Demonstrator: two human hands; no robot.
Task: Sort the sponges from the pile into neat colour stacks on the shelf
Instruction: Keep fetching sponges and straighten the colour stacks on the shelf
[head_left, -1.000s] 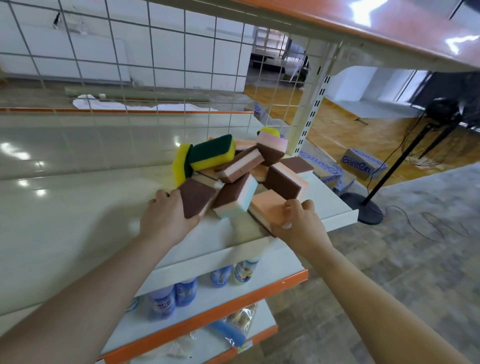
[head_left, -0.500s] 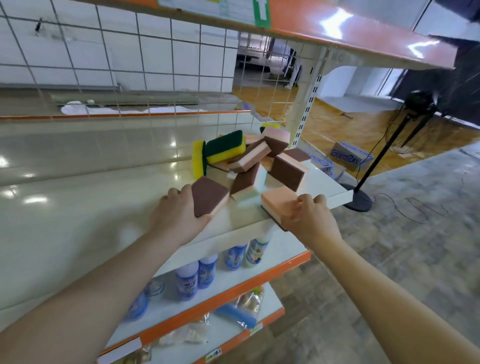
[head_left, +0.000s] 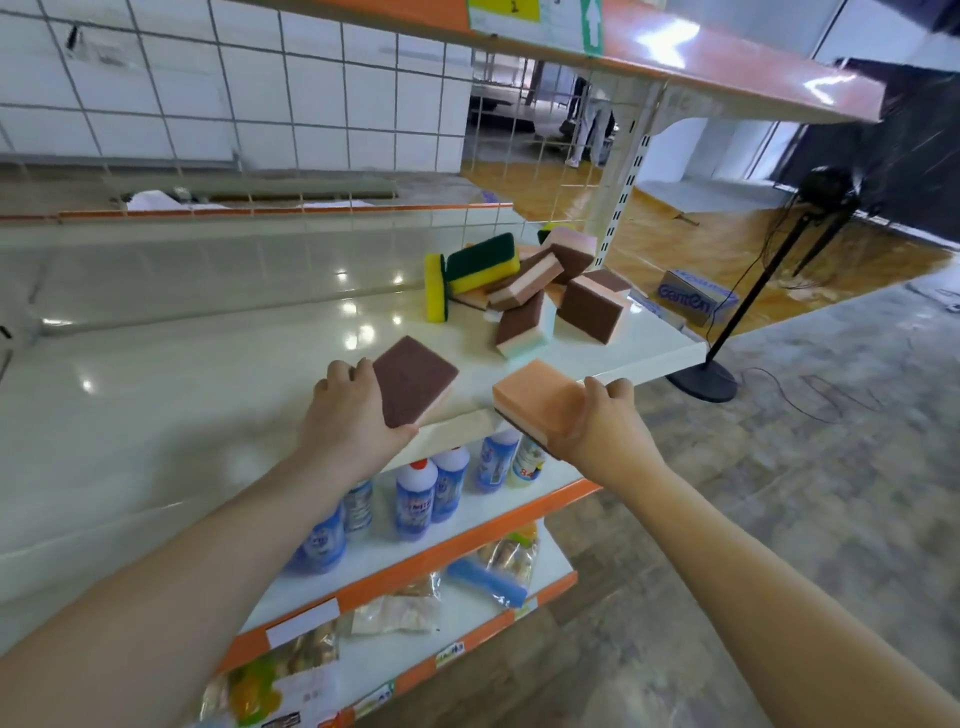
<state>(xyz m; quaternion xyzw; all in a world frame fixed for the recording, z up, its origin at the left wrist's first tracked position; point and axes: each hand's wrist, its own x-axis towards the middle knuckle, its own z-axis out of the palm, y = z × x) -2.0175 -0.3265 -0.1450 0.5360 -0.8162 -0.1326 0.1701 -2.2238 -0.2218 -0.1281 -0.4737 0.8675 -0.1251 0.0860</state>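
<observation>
My left hand (head_left: 347, 410) grips a sponge with its brown scouring side up (head_left: 413, 379), just above the front of the white shelf (head_left: 208, 395). My right hand (head_left: 605, 431) holds an orange sponge with a dark underside (head_left: 535, 397) past the shelf's front edge. The pile of sponges (head_left: 540, 296) lies at the shelf's right end: brown-and-peach ones jumbled together, with a green-and-yellow sponge (head_left: 480, 262) on top at the left and a yellow one (head_left: 435, 293) standing on edge beside it.
A wire grid panel (head_left: 363, 130) backs the shelf and an orange-edged shelf (head_left: 727, 57) hangs overhead. Bottles (head_left: 415, 499) and packets (head_left: 493, 566) fill the lower shelves. A fan stand (head_left: 727, 338) and a cardboard box (head_left: 693, 296) sit on the floor to the right.
Both hands have pulled back from the pile toward me, each carrying its sponge. The brown sponge in my left hand has turned flat, scouring side up.
</observation>
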